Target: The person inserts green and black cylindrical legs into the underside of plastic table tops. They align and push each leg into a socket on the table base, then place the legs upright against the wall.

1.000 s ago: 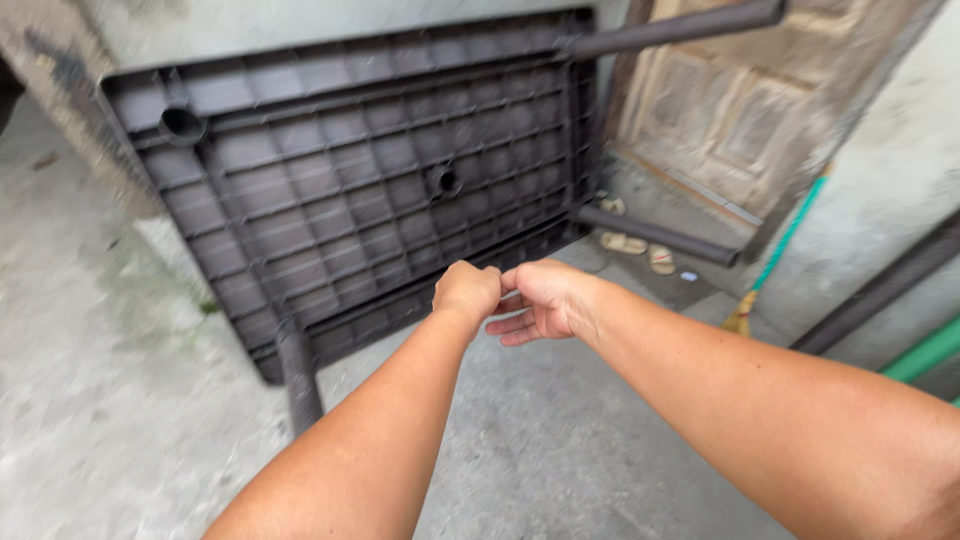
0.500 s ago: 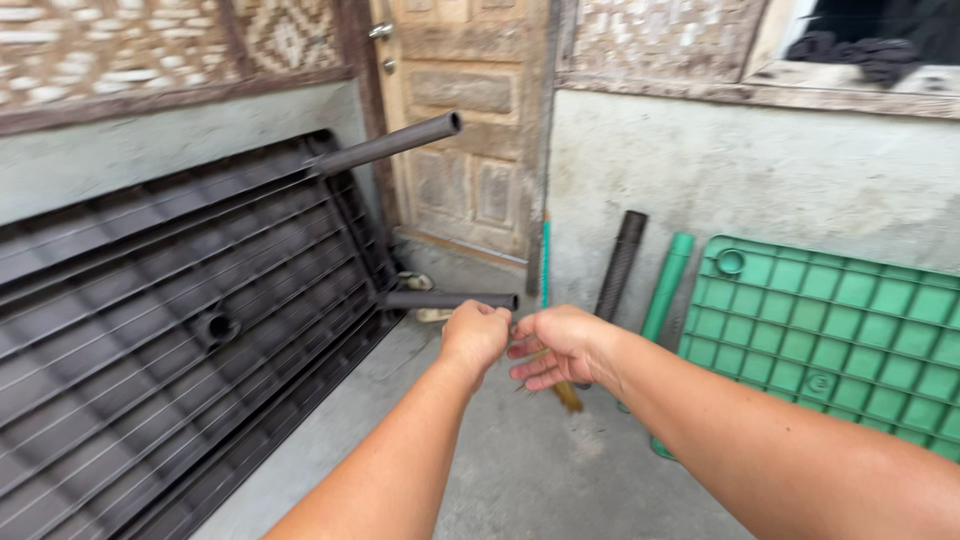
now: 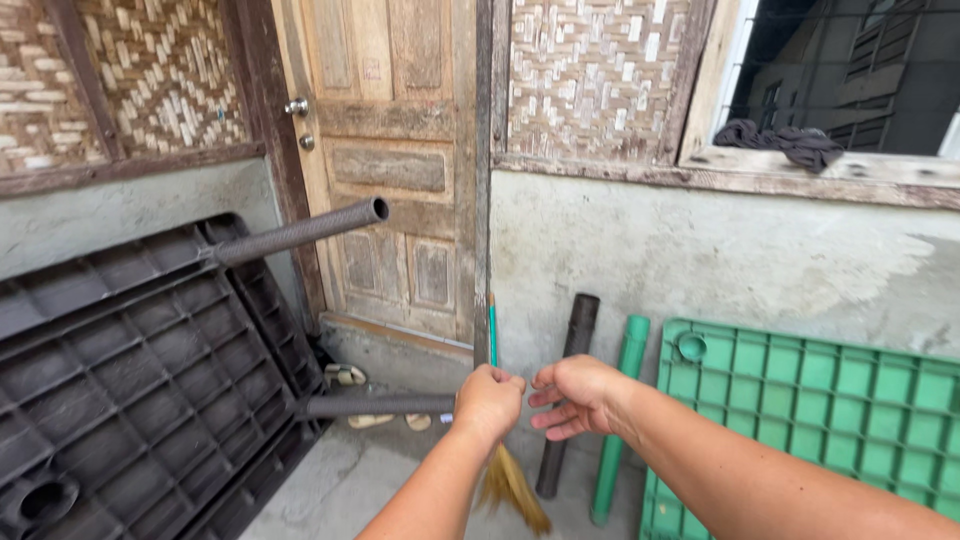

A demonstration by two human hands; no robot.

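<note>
Dark grey table leg (image 3: pixel 375 405), round tube, horizontal, one end fixed to upturned table underside, free end in my fist.

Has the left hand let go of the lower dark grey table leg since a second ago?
No. The left hand still grips the dark grey table leg at its free end.

Two bare forearms, sleeveless and gloveless; no rings, no watch.
</note>
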